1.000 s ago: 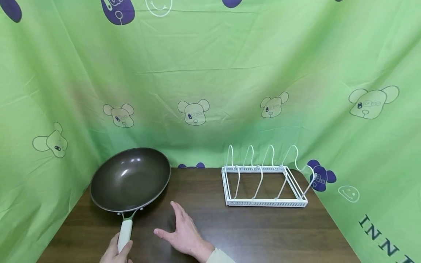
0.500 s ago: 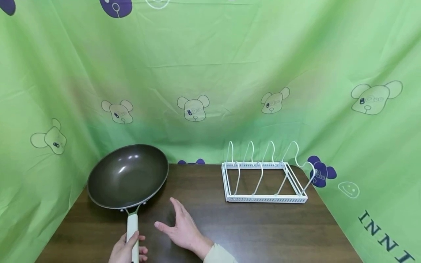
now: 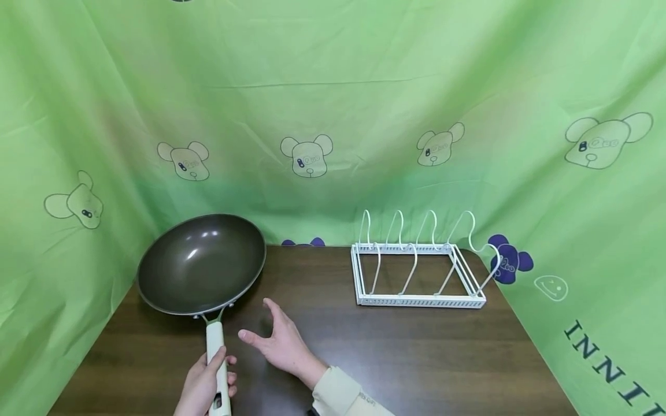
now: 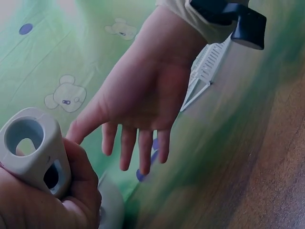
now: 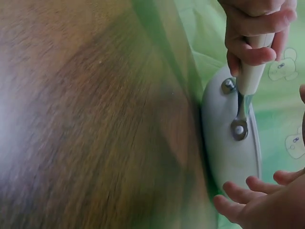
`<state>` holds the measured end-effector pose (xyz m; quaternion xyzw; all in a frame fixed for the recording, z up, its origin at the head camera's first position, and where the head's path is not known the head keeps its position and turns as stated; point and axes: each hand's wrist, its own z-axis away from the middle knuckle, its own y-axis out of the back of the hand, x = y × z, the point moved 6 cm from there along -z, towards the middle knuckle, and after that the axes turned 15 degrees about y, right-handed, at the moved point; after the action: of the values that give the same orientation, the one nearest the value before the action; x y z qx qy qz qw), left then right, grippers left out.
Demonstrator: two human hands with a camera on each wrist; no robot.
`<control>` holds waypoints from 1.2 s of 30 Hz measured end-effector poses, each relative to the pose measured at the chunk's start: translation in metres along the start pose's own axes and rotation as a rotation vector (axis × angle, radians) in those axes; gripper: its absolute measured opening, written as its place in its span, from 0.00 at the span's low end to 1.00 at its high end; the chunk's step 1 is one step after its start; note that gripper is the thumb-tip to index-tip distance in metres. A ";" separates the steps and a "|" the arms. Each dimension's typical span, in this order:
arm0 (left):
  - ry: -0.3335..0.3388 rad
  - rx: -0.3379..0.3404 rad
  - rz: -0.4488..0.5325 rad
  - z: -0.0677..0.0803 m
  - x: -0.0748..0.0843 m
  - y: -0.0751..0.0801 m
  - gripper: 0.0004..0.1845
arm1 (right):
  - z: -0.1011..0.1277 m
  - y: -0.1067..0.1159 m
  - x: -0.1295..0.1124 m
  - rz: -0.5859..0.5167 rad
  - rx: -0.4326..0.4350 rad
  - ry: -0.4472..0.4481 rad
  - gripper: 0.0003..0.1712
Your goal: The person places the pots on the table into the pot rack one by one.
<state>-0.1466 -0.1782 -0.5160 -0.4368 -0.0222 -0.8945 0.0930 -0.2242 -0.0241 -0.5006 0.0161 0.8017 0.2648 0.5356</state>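
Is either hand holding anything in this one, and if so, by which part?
Yes: the left hand grips the frying pan by its pale handle, whose holed end sticks out past the grip. The right hand holds nothing.

Frying pan [image 3: 203,268] blocking the way ahead of left grip [image 3: 201,377], right grip [image 3: 285,345] near its right side, open worktop [image 3: 416,358] rightward, white rack [image 3: 421,300] obstructing farther ahead.

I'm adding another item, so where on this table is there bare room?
The widest bare patch of tabletop lies in front of the white wire rack, right of the right hand. A smaller one separates rack and frying pan. It's crowded front left, where the left hand grips the pan's handle near the right hand.
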 end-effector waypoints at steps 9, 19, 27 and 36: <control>0.002 -0.024 0.049 0.000 -0.001 -0.006 0.15 | -0.007 -0.009 -0.001 -0.079 0.022 -0.053 0.53; 0.002 -0.025 0.074 -0.001 -0.001 -0.010 0.15 | -0.009 -0.014 -0.011 -0.088 -0.007 -0.063 0.53; 0.026 -0.046 0.110 -0.004 -0.005 -0.014 0.18 | -0.013 -0.022 -0.012 -0.130 -0.029 -0.082 0.54; 0.016 -0.064 0.132 -0.006 -0.004 -0.018 0.18 | -0.021 -0.036 -0.012 -0.331 -0.019 -0.150 0.50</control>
<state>-0.1517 -0.1607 -0.5219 -0.4330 0.0360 -0.8901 0.1380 -0.2282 -0.0672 -0.5002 -0.1014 0.7487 0.1788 0.6302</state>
